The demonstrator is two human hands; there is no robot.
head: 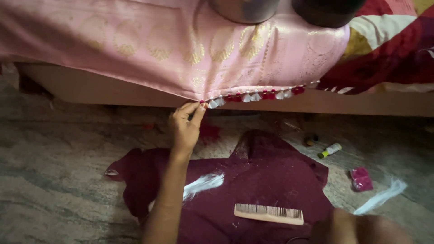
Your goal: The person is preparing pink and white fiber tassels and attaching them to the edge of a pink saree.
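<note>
— Where draped over the bed edge across the top of the frame, pinched or only touched?

— Pinched. Left hand (pixel 184 129) raised at centre frame, fingers (pixel 192 108) closed tight on the lower hem of the pink cloth (pixel 149 49), thumb against fingertip, no gap visible.

— And where on the hem?

— Just at the left end of the row of red and white tassels (pixel 257 96), touching the first one. Rest of the row running right from the fingers, along the hem.

— Below the hand?

— Maroon garment (pixel 253 190) spread on the floor (pixel 54 180), lower centre, forearm crossing its left part. On it, a tuft of white thread (pixel 203 184) just beside the forearm, and a wooden comb (pixel 269 213) lying flat, lower down to the right, well apart from the fingers.

— To the right?

— Small tube with a green cap (pixel 330 150), a pink bundle (pixel 361 179), and loose white strands (pixel 382 197), all on the floor, far from the hand. Blurred bare limb at the bottom right edge; impossible to tell which part.

— On top of the cloth?

— Two dark round vessels (pixel 244 9) at the upper edge, cut off by the frame.
</note>
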